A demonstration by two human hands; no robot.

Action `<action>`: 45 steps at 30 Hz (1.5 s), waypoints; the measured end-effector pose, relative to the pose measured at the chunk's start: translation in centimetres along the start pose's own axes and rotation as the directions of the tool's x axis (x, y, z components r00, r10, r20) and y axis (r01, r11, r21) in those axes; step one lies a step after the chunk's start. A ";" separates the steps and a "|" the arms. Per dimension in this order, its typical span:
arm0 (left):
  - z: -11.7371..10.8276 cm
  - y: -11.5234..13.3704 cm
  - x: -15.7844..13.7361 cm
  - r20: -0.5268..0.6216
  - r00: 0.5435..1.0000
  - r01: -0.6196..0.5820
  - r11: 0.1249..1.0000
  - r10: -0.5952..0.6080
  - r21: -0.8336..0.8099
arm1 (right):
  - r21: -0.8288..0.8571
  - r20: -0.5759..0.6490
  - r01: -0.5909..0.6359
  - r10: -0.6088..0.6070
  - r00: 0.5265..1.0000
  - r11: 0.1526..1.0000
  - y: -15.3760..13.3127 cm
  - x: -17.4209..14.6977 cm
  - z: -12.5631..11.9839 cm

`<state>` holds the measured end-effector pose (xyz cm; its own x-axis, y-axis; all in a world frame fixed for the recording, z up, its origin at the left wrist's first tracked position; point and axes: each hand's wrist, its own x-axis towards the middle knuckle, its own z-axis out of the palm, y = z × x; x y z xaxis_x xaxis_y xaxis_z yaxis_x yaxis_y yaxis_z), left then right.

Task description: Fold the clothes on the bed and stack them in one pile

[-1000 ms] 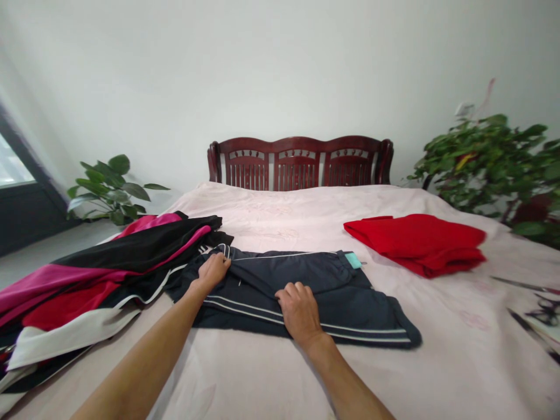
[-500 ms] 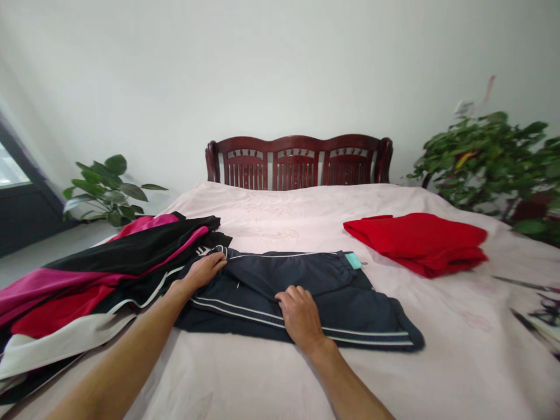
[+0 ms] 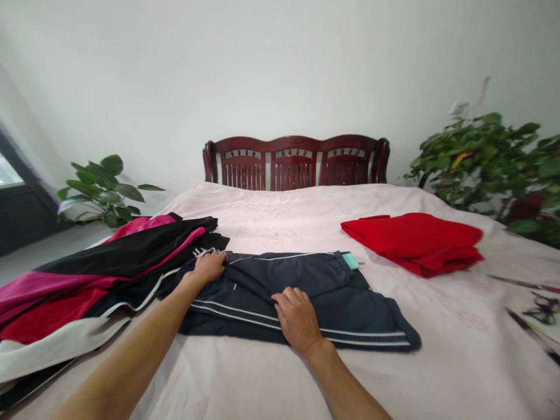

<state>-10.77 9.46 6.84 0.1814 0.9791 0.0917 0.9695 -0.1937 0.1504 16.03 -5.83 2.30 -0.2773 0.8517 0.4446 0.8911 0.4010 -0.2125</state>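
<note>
Navy trousers (image 3: 332, 294) with white side stripes lie folded across the bed, a light-blue tag (image 3: 350, 261) at their waistband. At the far left part of the trousers, my left hand (image 3: 210, 267) is closed on the cloth, its fingertips over the upper edge. My right hand (image 3: 298, 319) rests on the middle of the trousers above the stripes, fingers bent and closed on the fabric, thumb to the left. What lies under the right palm is hidden. Beside my left forearm is a loose pile of black, pink, red and white clothes (image 3: 131, 254).
A folded red garment (image 3: 415, 242) lies right of the trousers on the pale pink bedsheet (image 3: 245, 379). Dark slender items (image 3: 531, 335) sit at the right edge. Behind are a wooden headboard (image 3: 295, 163), a left plant (image 3: 105, 186) and a right plant (image 3: 476, 157).
My left hand has shifted slightly right along the upper edge of the trousers. My right hand stays at about the same spot on the cloth. The whole view has moved a little.
</note>
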 end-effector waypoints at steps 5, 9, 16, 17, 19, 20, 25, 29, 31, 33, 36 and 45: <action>0.8 5.6 -1.8 -0.121 0.989 -0.093 0.995 0.087 -0.044 | 0.038 -0.020 0.037 -0.037 0.999 0.999 -0.5 -0.1 -0.6; 4.3 9.1 -3.8 -0.110 0.994 -0.026 0.999 0.022 -0.038 | 0.043 -0.043 0.020 -0.018 0.999 0.999 -0.5 -0.2 -0.1; 7.4 9.9 -5.0 -0.141 0.985 0.116 0.984 -0.097 0.135 | 0.007 0.048 -0.101 0.101 0.994 0.995 -0.4 -0.2 0.8; 7.3 9.9 -5.0 -0.144 0.985 0.113 0.984 -0.093 0.141 | 0.002 0.060 -0.112 0.111 0.992 0.994 -0.4 -0.1 0.8; 7.1 9.8 -5.0 -0.147 0.985 0.107 0.984 -0.085 0.146 | -0.017 0.084 -0.145 0.146 0.986 0.989 -0.3 -0.1 0.5; 7.0 9.8 -5.0 -0.146 0.986 0.104 0.984 -0.083 0.144 | -0.030 0.094 -0.168 0.170 0.981 0.985 -0.1 -0.1 0.4; 6.8 9.7 -5.1 -0.140 0.987 0.097 0.991 -0.083 0.097 | -0.116 0.139 -0.299 0.314 0.939 0.947 2.2 0.3 0.1; 7.0 9.5 -5.1 -0.151 0.986 0.089 0.993 -0.077 0.076 | -0.221 0.166 -0.430 0.468 0.868 0.875 5.2 0.3 -0.3; 7.1 9.5 -5.0 -0.157 0.985 0.086 0.993 -0.073 0.079 | -0.268 0.156 -0.483 0.532 0.832 0.834 6.4 0.2 -0.5; 7.2 9.4 -4.9 -0.159 0.985 0.081 0.993 -0.067 0.086 | -0.295 0.145 -0.509 0.564 0.813 0.809 7.2 0.0 -0.7; 7.4 9.4 -4.8 -0.151 0.986 0.080 0.993 -0.065 0.091 | -0.309 0.144 -0.513 0.573 0.807 0.801 7.4 -0.1 -0.7; 7.3 9.5 -4.9 -0.168 0.984 0.081 0.993 -0.065 0.091 | -0.320 0.123 -0.514 0.573 0.810 0.796 7.3 -0.1 -0.5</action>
<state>-1.24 3.25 0.62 0.0878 0.9653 0.2460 0.9919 -0.1073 0.0673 22.76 -3.13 1.15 0.2414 0.9615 0.1315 0.9667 -0.2264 -0.1188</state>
